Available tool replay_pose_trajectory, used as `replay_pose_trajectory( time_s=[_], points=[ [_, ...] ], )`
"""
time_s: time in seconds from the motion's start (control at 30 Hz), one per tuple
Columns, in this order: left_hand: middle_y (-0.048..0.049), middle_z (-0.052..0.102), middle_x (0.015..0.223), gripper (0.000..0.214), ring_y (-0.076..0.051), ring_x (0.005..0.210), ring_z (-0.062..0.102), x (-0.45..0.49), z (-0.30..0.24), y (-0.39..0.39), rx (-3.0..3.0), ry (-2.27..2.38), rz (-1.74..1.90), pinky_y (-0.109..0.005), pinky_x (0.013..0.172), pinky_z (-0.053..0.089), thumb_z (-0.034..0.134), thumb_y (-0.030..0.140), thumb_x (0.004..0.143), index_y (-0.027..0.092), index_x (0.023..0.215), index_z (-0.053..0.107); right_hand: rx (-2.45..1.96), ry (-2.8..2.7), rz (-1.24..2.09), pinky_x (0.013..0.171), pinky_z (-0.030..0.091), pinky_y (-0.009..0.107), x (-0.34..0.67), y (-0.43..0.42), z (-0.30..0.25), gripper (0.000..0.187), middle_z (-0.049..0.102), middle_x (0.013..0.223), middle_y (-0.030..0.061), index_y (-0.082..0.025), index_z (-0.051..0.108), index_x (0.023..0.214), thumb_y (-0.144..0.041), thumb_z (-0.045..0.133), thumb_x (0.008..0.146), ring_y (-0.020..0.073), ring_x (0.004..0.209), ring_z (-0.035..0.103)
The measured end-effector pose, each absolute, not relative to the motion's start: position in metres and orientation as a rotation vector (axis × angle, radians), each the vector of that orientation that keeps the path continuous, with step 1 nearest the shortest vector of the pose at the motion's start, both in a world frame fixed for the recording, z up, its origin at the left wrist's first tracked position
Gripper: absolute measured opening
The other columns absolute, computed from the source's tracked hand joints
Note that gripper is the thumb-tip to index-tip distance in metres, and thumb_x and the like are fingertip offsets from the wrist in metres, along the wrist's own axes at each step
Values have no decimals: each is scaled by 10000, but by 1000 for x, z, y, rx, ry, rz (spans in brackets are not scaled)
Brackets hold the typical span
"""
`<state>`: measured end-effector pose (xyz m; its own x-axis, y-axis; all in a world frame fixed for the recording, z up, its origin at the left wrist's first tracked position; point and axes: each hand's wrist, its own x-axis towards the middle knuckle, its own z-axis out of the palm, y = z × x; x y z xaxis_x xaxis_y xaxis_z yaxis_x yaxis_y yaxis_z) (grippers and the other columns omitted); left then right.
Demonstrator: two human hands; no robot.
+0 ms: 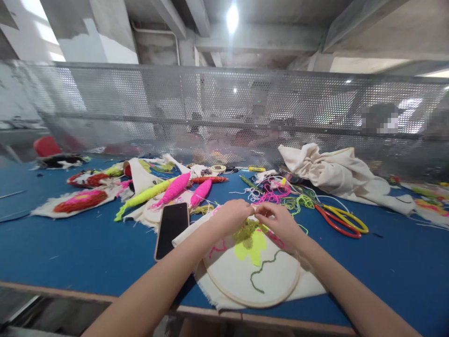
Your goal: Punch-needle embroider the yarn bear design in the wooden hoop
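A wooden embroidery hoop (224, 294) with white cloth lies on the blue table (70, 252) in front of me. The cloth carries a neon yellow patch (253, 250), a green stitched line and pink thread. My left hand (229, 217) and my right hand (278, 222) meet above the hoop's far edge, both with fingers pinched together. What they pinch is too small to make out; it may be thread.
A black phone (171, 229) lies left of the hoop. Yarn skeins in pink (173, 189) and yellow, finished embroidery pieces (79, 200), loose threads, red and yellow scissors (342, 221) and bunched cream cloth (336, 175) lie further back. A perforated metal screen (224, 107) backs the table.
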<state>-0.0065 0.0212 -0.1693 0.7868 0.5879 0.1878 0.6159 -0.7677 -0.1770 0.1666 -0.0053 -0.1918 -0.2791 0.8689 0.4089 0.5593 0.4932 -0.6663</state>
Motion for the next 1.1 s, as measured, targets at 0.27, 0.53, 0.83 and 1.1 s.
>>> replay_pose_trajectory(
  time_s=[0.27,0.53,0.83,1.1],
  points=[
    [-64,656,774,166,-188,743,614,-7,-176,25,-2791,-953,-273,-241,606,426,496,90,781,167,795,642,-1199,-2059,355,614,410,262,169,-5,-190,89,628,681,12,-189,587,686,-159,536,752,152,648,563],
    [-41,694,827,198,-176,787,623,-14,-171,31,-2860,-1027,-504,-241,629,418,465,161,826,192,845,660,-1148,-2080,140,684,410,289,176,-6,-183,100,647,755,22,-193,607,731,-142,526,758,166,730,565],
    [-37,689,823,203,-168,801,612,-18,-167,32,-2850,-998,-608,-233,645,413,453,139,827,188,835,650,-1114,-2069,40,702,414,303,181,-5,-182,105,637,775,25,-206,598,755,-167,509,797,176,757,555],
    [-37,670,801,205,-160,743,591,-23,-165,36,-2778,-1043,-663,-240,637,399,431,149,841,179,831,633,-1165,-1930,24,802,438,347,188,1,-183,205,629,988,71,-194,567,999,-208,555,795,212,915,570]
  ],
)
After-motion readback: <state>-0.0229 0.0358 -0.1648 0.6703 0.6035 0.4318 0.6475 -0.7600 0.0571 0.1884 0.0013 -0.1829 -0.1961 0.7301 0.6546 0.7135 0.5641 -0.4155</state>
